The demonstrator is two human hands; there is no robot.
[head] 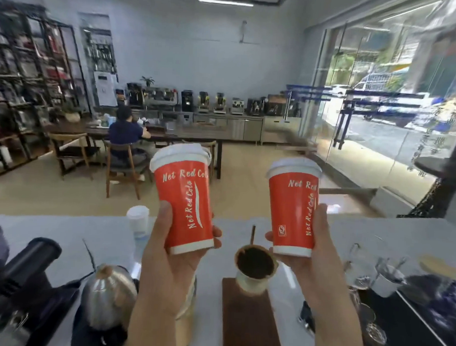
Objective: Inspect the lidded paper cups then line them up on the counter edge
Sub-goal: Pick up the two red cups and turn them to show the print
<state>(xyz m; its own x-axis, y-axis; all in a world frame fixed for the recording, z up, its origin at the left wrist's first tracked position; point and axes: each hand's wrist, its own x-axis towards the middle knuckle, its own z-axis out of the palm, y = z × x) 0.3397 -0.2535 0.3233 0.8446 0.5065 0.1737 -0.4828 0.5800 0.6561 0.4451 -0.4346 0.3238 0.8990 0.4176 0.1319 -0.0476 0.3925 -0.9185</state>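
Above the counter [62, 233], each grip (closed) round a red cup.

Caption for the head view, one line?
Left hand and right hand each hold a lidded red cup, left cup and right cup, above the counter.

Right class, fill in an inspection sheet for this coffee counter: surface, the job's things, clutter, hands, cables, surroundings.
Surface: pale counter, crowded near the person.
Job's things: two red lidded cups, left cup tilted, right cup upright, both held up; white cup standing at the far edge.
Clutter: kettle, coffee dripper on a wooden board, glasses.
Hands: left hand and right hand each grip one cup.
Cables: nothing seen.
Surroundings: seated person, coffee machines, glass doors.
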